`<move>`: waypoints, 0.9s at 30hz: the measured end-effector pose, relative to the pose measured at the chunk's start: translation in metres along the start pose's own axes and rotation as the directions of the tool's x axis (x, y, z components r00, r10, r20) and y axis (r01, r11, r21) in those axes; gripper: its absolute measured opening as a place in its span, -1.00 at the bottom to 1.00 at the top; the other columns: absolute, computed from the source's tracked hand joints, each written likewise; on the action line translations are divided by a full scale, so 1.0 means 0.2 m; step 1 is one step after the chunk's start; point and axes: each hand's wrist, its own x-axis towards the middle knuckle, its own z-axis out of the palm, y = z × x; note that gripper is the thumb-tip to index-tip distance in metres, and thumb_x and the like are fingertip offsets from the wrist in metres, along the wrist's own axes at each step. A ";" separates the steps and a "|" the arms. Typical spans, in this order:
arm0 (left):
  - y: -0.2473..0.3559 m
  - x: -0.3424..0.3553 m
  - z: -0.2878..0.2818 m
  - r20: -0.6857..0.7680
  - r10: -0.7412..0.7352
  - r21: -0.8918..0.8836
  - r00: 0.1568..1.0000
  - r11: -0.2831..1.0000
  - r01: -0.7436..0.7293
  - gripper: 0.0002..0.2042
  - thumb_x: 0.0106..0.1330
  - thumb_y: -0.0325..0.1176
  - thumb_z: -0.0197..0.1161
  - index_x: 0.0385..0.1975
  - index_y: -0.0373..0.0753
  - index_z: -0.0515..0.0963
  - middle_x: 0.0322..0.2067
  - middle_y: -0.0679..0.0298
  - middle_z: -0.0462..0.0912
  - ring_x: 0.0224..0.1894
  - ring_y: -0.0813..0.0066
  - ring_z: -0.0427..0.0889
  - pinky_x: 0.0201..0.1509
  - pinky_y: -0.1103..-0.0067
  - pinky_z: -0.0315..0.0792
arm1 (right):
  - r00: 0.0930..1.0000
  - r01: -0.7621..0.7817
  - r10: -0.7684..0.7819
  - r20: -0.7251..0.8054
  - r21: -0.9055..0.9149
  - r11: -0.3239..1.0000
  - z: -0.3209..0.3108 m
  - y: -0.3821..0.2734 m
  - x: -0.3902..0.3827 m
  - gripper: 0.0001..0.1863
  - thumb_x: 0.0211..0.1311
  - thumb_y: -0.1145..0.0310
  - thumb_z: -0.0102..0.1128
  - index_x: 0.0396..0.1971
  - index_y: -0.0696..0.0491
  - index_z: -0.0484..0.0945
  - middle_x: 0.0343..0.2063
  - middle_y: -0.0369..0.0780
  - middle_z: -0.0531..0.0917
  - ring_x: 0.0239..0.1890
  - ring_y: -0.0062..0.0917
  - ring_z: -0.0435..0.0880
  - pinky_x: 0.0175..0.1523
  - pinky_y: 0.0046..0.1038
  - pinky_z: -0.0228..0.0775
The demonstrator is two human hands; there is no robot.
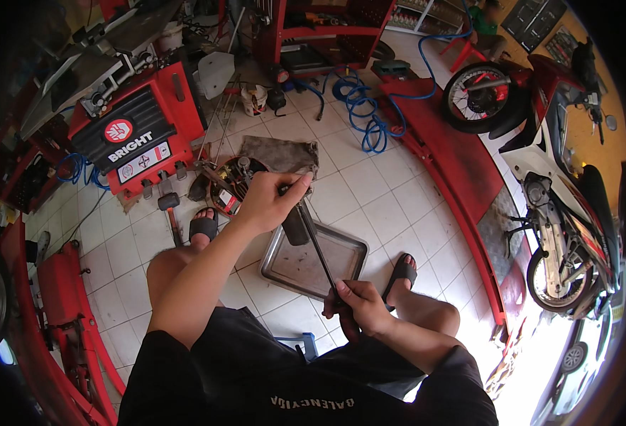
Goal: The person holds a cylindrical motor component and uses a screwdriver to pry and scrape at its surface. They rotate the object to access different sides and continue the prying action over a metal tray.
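My left hand (274, 202) is closed around the upper end of a long thin dark rod (318, 245). A wider, dark, rounded piece (296, 228) hangs beside the rod just below that hand; whether the two are joined I cannot tell. Closer to my body, my right hand (363, 307) grips the rod's lower end, its fingers partly hidden. The rod slants over a shallow metal tray (284, 266) on the tiled floor between my feet.
A dirty cloth (281, 153) and a round container of tools (231, 192) lie beyond the tray. At left stand a mallet (169, 213) and a red machine (185, 99). A red ramp (448, 163) and motorcycle (558, 184) are right; blue hose (359, 106) coils ahead. Someone sits far right.
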 end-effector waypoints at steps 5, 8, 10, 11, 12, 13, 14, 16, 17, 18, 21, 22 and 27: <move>0.02 -0.01 0.02 0.063 -0.060 0.019 0.996 0.998 0.059 -0.53 0.42 -0.01 0.21 -0.29 -0.42 0.69 -0.49 0.08 0.73 -0.39 0.47 0.69 -0.21 0.53 0.47 | 1.000 0.004 -0.003 -0.014 0.021 1.000 0.03 -0.08 -0.01 -0.51 0.48 0.05 0.13 -0.16 0.30 0.47 -0.46 -0.22 0.52 -0.46 -0.55 0.60 -0.26 -0.45 0.59; 0.01 -0.02 0.04 0.038 -0.029 0.028 0.999 0.999 0.028 -0.54 0.42 -0.01 0.20 -0.31 -0.41 0.69 -0.54 0.12 0.70 -0.45 0.49 0.64 -0.26 0.52 0.45 | 0.999 0.016 -0.019 -0.029 -0.120 0.993 0.04 -0.09 -0.02 -0.50 0.48 0.05 0.12 -0.10 0.31 0.46 -0.42 -0.19 0.56 -0.45 -0.55 0.61 -0.30 -0.45 0.59; 0.03 -0.01 0.04 0.058 -0.047 0.048 0.997 0.998 0.044 -0.54 0.42 -0.01 0.20 -0.32 -0.41 0.69 -0.57 0.15 0.67 -0.49 0.51 0.59 -0.30 0.51 0.43 | 0.996 0.043 -0.049 -0.071 -0.081 0.996 0.06 -0.09 -0.01 -0.51 0.48 0.07 0.14 -0.09 0.31 0.47 -0.42 -0.18 0.58 -0.46 -0.55 0.61 -0.31 -0.47 0.57; 0.03 -0.02 0.05 0.058 -0.036 0.047 0.998 0.998 0.034 -0.54 0.42 -0.01 0.20 -0.32 -0.40 0.69 -0.59 0.16 0.65 -0.51 0.51 0.56 -0.32 0.50 0.42 | 0.994 0.057 -0.063 -0.092 -0.062 0.996 0.06 -0.08 -0.02 -0.52 0.47 0.08 0.14 -0.08 0.31 0.48 -0.41 -0.17 0.59 -0.46 -0.55 0.61 -0.32 -0.48 0.57; 0.03 -0.02 0.06 0.056 -0.024 0.047 0.998 0.999 0.022 -0.54 0.42 -0.01 0.20 -0.33 -0.40 0.69 -0.61 0.17 0.64 -0.52 0.52 0.54 -0.34 0.50 0.40 | 0.994 0.049 -0.054 -0.096 -0.048 0.998 0.06 -0.08 -0.02 -0.53 0.47 0.09 0.15 -0.08 0.30 0.49 -0.42 -0.17 0.60 -0.46 -0.57 0.61 -0.34 -0.49 0.54; 0.03 -0.02 0.06 0.054 -0.013 0.047 0.998 0.999 0.010 -0.54 0.43 -0.01 0.20 -0.33 -0.40 0.69 -0.63 0.18 0.62 -0.54 0.52 0.52 -0.35 0.49 0.39 | 0.994 0.041 -0.044 -0.101 -0.035 0.999 0.04 -0.06 -0.01 -0.54 0.47 0.10 0.16 -0.08 0.29 0.50 -0.42 -0.17 0.61 -0.46 -0.58 0.60 -0.36 -0.50 0.52; 0.03 0.00 0.06 0.066 -0.025 0.056 0.997 0.998 0.022 -0.55 0.42 -0.02 0.20 -0.33 -0.39 0.69 -0.63 0.17 0.62 -0.55 0.51 0.52 -0.37 0.49 0.39 | 0.994 0.033 -0.035 -0.104 -0.021 0.999 0.03 -0.05 0.00 -0.55 0.47 0.11 0.17 -0.08 0.29 0.51 -0.42 -0.17 0.62 -0.46 -0.59 0.60 -0.39 -0.52 0.50; 0.06 0.00 0.06 0.094 -0.061 0.074 0.994 0.996 0.054 -0.55 0.42 -0.02 0.20 -0.33 -0.39 0.69 -0.63 0.15 0.63 -0.57 0.49 0.53 -0.39 0.48 0.38 | 0.996 0.000 -0.001 -0.084 -0.011 1.000 -0.03 -0.01 0.02 -0.58 0.47 0.13 0.17 -0.11 0.28 0.53 -0.46 -0.19 0.61 -0.47 -0.62 0.58 -0.42 -0.53 0.45; 0.05 0.00 0.07 0.082 -0.030 0.074 0.996 0.997 0.024 -0.55 0.42 -0.02 0.20 -0.33 -0.39 0.69 -0.63 0.14 0.63 -0.58 0.48 0.54 -0.40 0.48 0.38 | 0.997 -0.016 0.015 -0.074 -0.007 1.000 -0.05 0.01 0.02 -0.59 0.46 0.13 0.18 -0.12 0.27 0.54 -0.48 -0.20 0.61 -0.48 -0.63 0.57 -0.44 -0.53 0.42; 0.03 -0.02 0.07 0.066 -0.004 0.084 0.998 0.996 -0.001 -0.55 0.42 -0.02 0.20 -0.32 -0.38 0.70 -0.63 0.13 0.63 -0.58 0.48 0.55 -0.41 0.48 0.38 | 0.996 -0.002 0.002 -0.085 -0.005 1.000 -0.02 -0.01 0.01 -0.59 0.46 0.14 0.18 -0.13 0.27 0.54 -0.49 -0.21 0.61 -0.50 -0.64 0.55 -0.45 -0.53 0.41; 0.02 -0.02 0.09 0.039 0.019 0.072 0.999 0.997 -0.022 -0.55 0.42 -0.02 0.20 -0.31 -0.38 0.70 -0.61 0.11 0.65 -0.58 0.45 0.58 -0.42 0.49 0.38 | 0.991 0.017 -0.025 -0.129 -0.065 0.998 0.03 -0.11 -0.01 -0.60 0.46 0.14 0.18 -0.15 0.27 0.55 -0.51 -0.22 0.61 -0.54 -0.65 0.53 -0.46 -0.53 0.40; 0.02 -0.02 0.09 0.038 0.012 0.059 0.999 0.998 -0.014 -0.55 0.42 -0.02 0.20 -0.31 -0.38 0.70 -0.61 0.10 0.66 -0.58 0.44 0.59 -0.42 0.49 0.38 | 0.989 -0.007 -0.010 -0.145 -0.117 0.993 0.02 -0.09 -0.01 -0.60 0.46 0.15 0.18 -0.15 0.27 0.55 -0.51 -0.21 0.61 -0.53 -0.65 0.54 -0.45 -0.52 0.42; 0.02 -0.01 0.11 0.066 -0.002 0.080 0.998 0.997 -0.003 -0.54 0.43 -0.02 0.20 -0.29 -0.40 0.70 -0.59 0.11 0.69 -0.55 0.46 0.61 -0.38 0.52 0.43 | 0.978 0.069 -0.096 -0.184 -0.151 0.986 0.02 -0.04 0.02 -0.62 0.47 0.18 0.16 -0.13 0.28 0.56 -0.33 -0.16 0.68 -0.36 -0.61 0.60 -0.35 -0.50 0.54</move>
